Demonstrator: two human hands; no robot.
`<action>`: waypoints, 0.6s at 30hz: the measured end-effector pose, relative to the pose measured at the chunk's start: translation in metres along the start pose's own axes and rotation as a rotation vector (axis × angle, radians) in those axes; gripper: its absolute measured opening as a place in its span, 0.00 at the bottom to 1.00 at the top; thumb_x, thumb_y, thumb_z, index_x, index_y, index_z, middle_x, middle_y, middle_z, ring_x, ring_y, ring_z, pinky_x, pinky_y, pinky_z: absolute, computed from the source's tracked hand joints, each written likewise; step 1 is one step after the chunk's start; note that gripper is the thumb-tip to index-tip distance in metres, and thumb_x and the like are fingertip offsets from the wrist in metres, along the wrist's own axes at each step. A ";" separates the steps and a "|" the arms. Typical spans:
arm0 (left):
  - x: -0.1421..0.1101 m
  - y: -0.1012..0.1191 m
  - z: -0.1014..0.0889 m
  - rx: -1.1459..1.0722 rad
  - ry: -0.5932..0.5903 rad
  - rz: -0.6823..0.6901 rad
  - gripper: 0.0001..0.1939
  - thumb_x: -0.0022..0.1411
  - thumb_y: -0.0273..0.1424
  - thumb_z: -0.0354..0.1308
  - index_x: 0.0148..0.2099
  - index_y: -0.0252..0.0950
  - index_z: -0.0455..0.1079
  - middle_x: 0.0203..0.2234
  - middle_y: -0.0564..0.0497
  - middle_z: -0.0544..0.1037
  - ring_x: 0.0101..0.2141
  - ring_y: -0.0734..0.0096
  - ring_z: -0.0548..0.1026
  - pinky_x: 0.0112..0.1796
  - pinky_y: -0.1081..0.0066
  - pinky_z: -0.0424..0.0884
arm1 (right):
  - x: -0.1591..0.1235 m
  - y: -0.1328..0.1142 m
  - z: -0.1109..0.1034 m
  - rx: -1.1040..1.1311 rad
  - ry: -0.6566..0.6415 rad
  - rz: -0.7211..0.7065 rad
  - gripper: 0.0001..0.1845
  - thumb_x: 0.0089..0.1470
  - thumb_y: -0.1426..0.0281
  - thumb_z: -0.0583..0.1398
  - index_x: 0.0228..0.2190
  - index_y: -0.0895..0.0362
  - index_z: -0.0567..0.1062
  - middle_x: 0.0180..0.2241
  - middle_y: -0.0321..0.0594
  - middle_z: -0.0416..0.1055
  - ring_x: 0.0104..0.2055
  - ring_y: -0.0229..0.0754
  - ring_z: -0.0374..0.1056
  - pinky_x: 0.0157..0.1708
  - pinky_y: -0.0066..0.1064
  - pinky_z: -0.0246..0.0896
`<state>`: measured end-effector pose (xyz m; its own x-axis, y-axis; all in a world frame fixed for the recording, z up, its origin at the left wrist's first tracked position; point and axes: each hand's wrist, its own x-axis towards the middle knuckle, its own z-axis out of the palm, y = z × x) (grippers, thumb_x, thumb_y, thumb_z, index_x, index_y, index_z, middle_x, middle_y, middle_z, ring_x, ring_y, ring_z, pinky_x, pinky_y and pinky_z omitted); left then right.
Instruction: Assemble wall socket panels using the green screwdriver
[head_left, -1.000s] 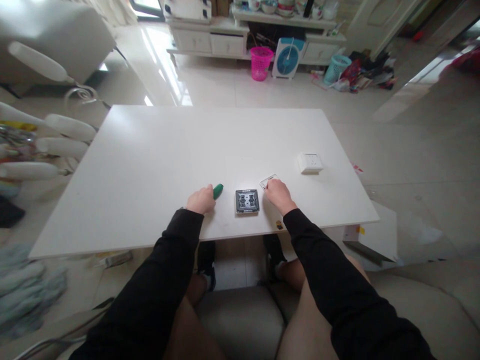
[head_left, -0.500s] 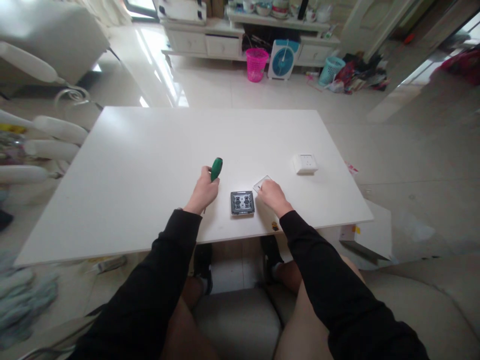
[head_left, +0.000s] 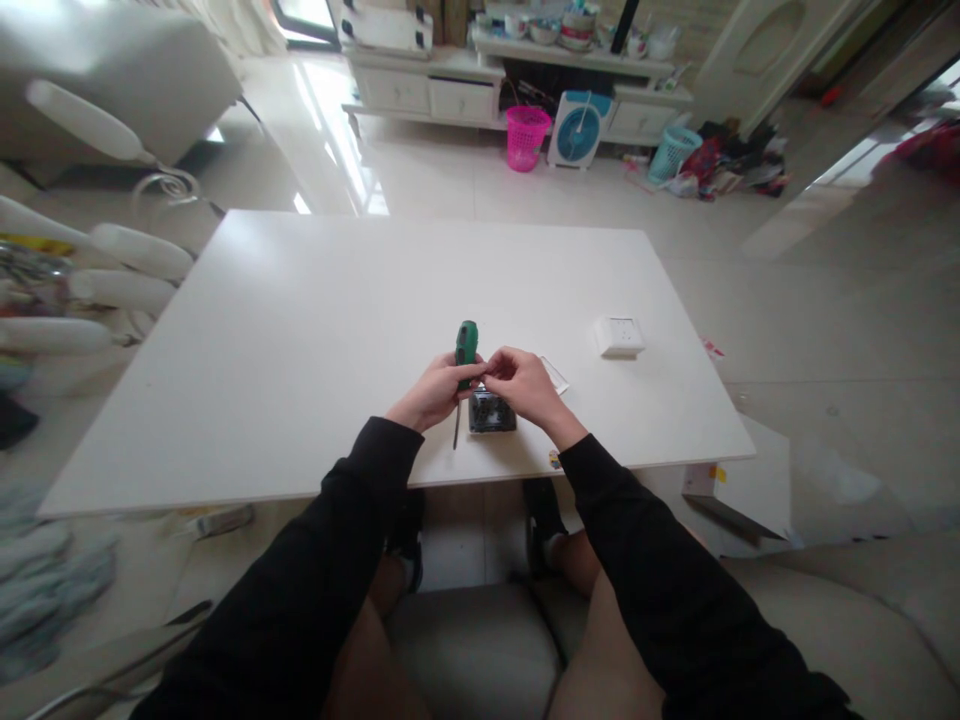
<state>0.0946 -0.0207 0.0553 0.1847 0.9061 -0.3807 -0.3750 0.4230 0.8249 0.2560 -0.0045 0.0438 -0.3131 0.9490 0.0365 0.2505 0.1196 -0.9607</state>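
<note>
My left hand [head_left: 435, 388] is closed around a screwdriver [head_left: 466, 342] with a green handle; its thin shaft points down toward me. Close against it, my right hand [head_left: 523, 384] has its fingertips pinched together. Whatever lies between those fingers is too small or hidden to name. Just below both hands a dark square wall-switch module [head_left: 493, 412] lies on the white table, its far edge partly covered by my fingers. A flat white cover plate [head_left: 555, 374] rests on the table beyond my right hand, partly hidden by it.
A white wall socket [head_left: 619, 336] sits on the right part of the table [head_left: 322, 300]. A small sticker [head_left: 555, 459] is near the front edge. A pink basket [head_left: 527, 138] and a blue fan [head_left: 580, 130] stand on the floor beyond.
My right hand has left the cover plate and moved left to meet my left hand. My left hand has shifted right with the screwdriver, over the module's far edge.
</note>
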 end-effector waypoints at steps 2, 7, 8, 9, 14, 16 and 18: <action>0.001 -0.001 -0.001 -0.020 -0.001 0.008 0.13 0.47 0.24 0.73 0.32 0.30 0.72 0.23 0.54 0.68 0.23 0.83 0.63 0.21 0.78 0.50 | 0.000 0.000 -0.001 0.075 0.049 -0.009 0.10 0.47 0.65 0.68 0.28 0.55 0.73 0.26 0.32 0.74 0.29 0.37 0.70 0.32 0.29 0.64; 0.004 -0.002 0.001 -0.108 0.063 0.057 0.15 0.48 0.19 0.71 0.37 0.31 0.71 0.25 0.54 0.71 0.24 0.81 0.66 0.23 0.79 0.55 | 0.000 -0.004 0.000 0.254 0.142 0.038 0.21 0.42 0.56 0.74 0.31 0.54 0.73 0.27 0.34 0.75 0.29 0.38 0.71 0.32 0.32 0.68; 0.004 -0.003 0.001 -0.138 0.056 0.059 0.16 0.48 0.18 0.71 0.38 0.31 0.70 0.25 0.54 0.72 0.24 0.81 0.67 0.23 0.79 0.56 | 0.000 -0.004 0.000 0.270 0.142 0.043 0.23 0.42 0.55 0.75 0.31 0.54 0.74 0.27 0.34 0.76 0.29 0.38 0.71 0.32 0.32 0.69; 0.004 -0.003 0.001 -0.163 0.042 0.056 0.17 0.48 0.18 0.71 0.39 0.32 0.70 0.26 0.54 0.72 0.24 0.82 0.67 0.24 0.80 0.57 | -0.001 -0.004 0.001 0.278 0.138 0.043 0.24 0.41 0.54 0.75 0.31 0.54 0.74 0.27 0.34 0.76 0.29 0.38 0.72 0.32 0.32 0.69; 0.005 -0.005 -0.001 -0.209 -0.032 -0.007 0.15 0.49 0.19 0.73 0.34 0.30 0.69 0.28 0.52 0.71 0.27 0.81 0.70 0.22 0.81 0.55 | -0.002 -0.004 0.001 0.277 0.197 0.012 0.21 0.42 0.56 0.75 0.31 0.53 0.74 0.28 0.34 0.75 0.31 0.39 0.71 0.34 0.34 0.69; 0.006 -0.005 -0.001 -0.214 -0.063 -0.034 0.14 0.50 0.19 0.73 0.33 0.30 0.69 0.28 0.52 0.71 0.28 0.80 0.71 0.21 0.82 0.54 | 0.000 -0.005 0.001 0.260 0.241 -0.005 0.18 0.43 0.59 0.74 0.31 0.53 0.75 0.29 0.34 0.75 0.31 0.39 0.71 0.35 0.35 0.69; 0.006 -0.004 0.000 -0.226 -0.086 -0.038 0.14 0.50 0.19 0.72 0.34 0.30 0.70 0.28 0.52 0.71 0.28 0.80 0.70 0.21 0.82 0.54 | 0.001 -0.006 0.000 0.250 0.271 -0.016 0.16 0.44 0.60 0.73 0.30 0.53 0.75 0.30 0.35 0.76 0.33 0.40 0.71 0.37 0.35 0.69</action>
<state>0.0976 -0.0174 0.0496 0.2758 0.8892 -0.3650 -0.5581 0.4573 0.6924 0.2539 -0.0039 0.0492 -0.0526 0.9944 0.0920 0.0058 0.0925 -0.9957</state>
